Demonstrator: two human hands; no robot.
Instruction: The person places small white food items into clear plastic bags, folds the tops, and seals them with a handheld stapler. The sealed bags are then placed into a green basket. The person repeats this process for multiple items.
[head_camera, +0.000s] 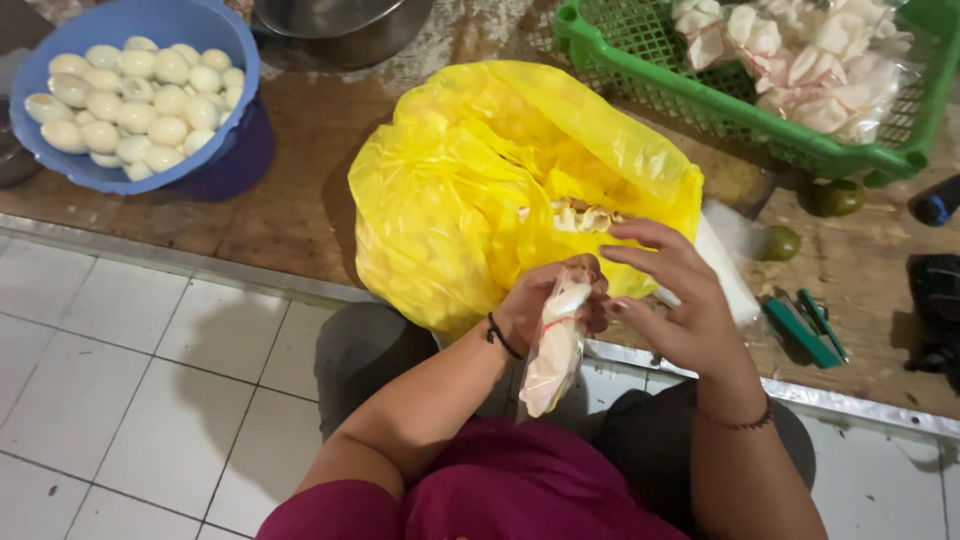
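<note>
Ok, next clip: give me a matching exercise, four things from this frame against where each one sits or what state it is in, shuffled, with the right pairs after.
Things:
1. peeled eggs
2. small clear bag
3. green crate
4. yellow plastic bag

Places or states:
A. gripped at its neck by the left hand
B. piled in the blue basin
C. open on the floor, in front of the hands
D. at top right, holding filled packets

Pairs: 1-B, 2-A, 3-D, 4-C. The right hand is beside the small clear bag, fingers spread.

The metal bowl (335, 20) at the top is cut off by the edge. The yellow bag (460, 190) hides most of what is inside it. The black thing (935, 310) at the right edge is cut off too.
</note>
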